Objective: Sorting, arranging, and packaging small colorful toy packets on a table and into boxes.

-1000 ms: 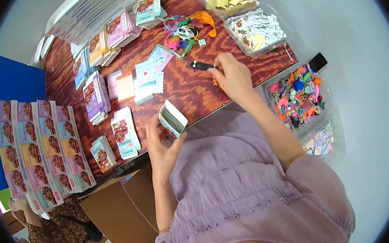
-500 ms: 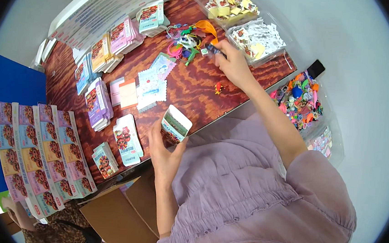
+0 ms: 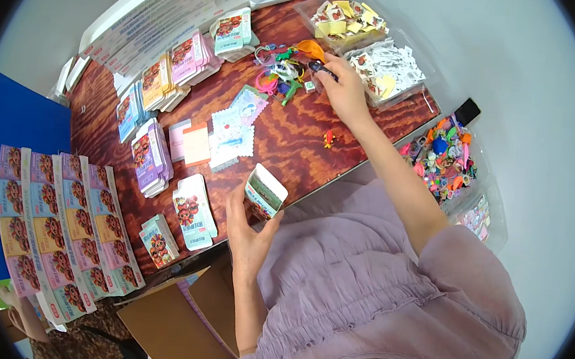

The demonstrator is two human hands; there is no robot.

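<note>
My left hand (image 3: 248, 234) grips a small open-topped carton (image 3: 264, 194), its flap up and something greenish inside. At the back of the table, my right hand (image 3: 346, 89) pinches a small dark object (image 3: 323, 70), too small to make out fully. It is beside a pile of small plastic toys (image 3: 279, 71) and an orange toy piece (image 3: 310, 48). A small white-and-green cube (image 3: 309, 87) lies just under those fingers. A tiny red-and-yellow toy (image 3: 329, 139) lies alone nearer me. Between the hands are scallop-edged cards (image 3: 231, 134) and an orange-bordered card (image 3: 198, 144).
Flattened cartons (image 3: 151, 158) stand in stacks along the left. A clear bin of white paper pieces (image 3: 397, 70) and one with yellow packets (image 3: 340, 28) are at the back right. Past the table edge hangs a bin of toys (image 3: 441, 158). A cardboard box (image 3: 175, 319) is below.
The view has shifted slightly, so the table appears a little lower and to the right. My right hand stays by the toy pile with the dark object; my left hand still holds the carton.
</note>
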